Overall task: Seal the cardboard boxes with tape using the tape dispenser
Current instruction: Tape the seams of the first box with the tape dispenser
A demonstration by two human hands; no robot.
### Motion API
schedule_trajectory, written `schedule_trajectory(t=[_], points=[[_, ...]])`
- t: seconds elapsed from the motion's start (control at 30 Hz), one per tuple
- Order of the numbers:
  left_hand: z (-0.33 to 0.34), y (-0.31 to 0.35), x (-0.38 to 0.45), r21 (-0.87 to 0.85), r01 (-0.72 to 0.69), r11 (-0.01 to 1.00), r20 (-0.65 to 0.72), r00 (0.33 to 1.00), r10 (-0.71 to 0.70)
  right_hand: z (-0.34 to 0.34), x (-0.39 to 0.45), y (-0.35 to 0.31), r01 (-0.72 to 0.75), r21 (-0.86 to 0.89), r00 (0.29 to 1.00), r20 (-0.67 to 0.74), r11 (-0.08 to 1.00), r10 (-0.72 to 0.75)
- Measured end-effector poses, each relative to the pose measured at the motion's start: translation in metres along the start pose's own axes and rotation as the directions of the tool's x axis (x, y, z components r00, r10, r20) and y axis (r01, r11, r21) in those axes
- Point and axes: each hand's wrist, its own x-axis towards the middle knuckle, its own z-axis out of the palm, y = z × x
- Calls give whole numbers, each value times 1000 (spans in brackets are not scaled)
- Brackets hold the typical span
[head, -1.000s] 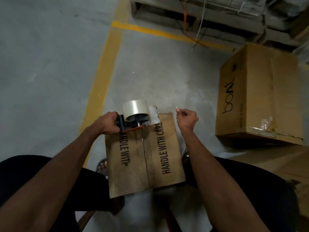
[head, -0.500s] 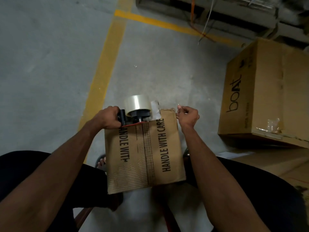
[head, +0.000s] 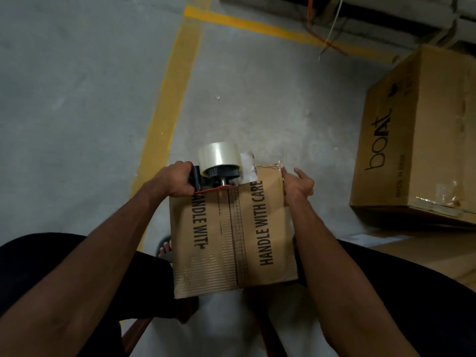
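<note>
The left hand [head: 177, 181] is closed in a full fist around the black handle of the tape dispenser [head: 219, 173], a black-framed tool with a red lower plate carrying a roll of clear tape [head: 219, 157] mounted upright on its hub. The dispenser sits directly to the right of the gripping fist, with its red plate resting on the far edge of the brown corrugated cardboard box [head: 233, 235] printed "HANDLE WITH CARE". A short length of clear tape stands out from the roll on the side away from the grip, above the box's far edge.

The box lies below and toward the person from the gripped dispenser, between the two forearms, with its central seam running from the dispenser back toward the body.

The right hand [head: 298, 185] is at the far right corner of the box, on the opposite side of the dispenser from the left fist. Its fingers are loosely extended, and the thumb and forefinger tips touch the box corner. Whether a tape end is pinched there cannot be determined.

Well to the right of both hands, a larger brown cardboard carton [head: 422, 140] printed "boAt" stands on the grey concrete floor [head: 77, 99], which carries yellow painted lines [head: 167, 104].
</note>
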Motion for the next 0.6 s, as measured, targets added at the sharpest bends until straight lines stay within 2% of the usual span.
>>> schedule_trajectory(t=[0.03,0.07,0.17,0.23,0.37,0.47,0.6], points=[[0,1,0,17,2,1000,4,1000,-2,-1,4,1,-35,-5,999,-13,999,35],[1,2,-1,32,0,999,8,1000,0,-2,6,2,9,-38,1000,-20,999,-10],[0,0,-3,58,-7,998,-9,1000,7,0,-18,2,318,-176,946,-3,932,-324],[-1,-1,-5,18,-38,999,-44,998,39,3,-41,1,401,-215,912,2,890,-410],[-4,-1,-7,-71,-127,989,-91,988,121,5,-65,0,383,-327,924,138,864,-357],[-2,-1,-8,-56,-60,997,-71,996,56,7,-66,-1,425,-387,904,219,818,-367],[4,-27,-18,-196,25,980,-35,999,-33,40,-67,-18,502,-378,849,389,778,-358]])
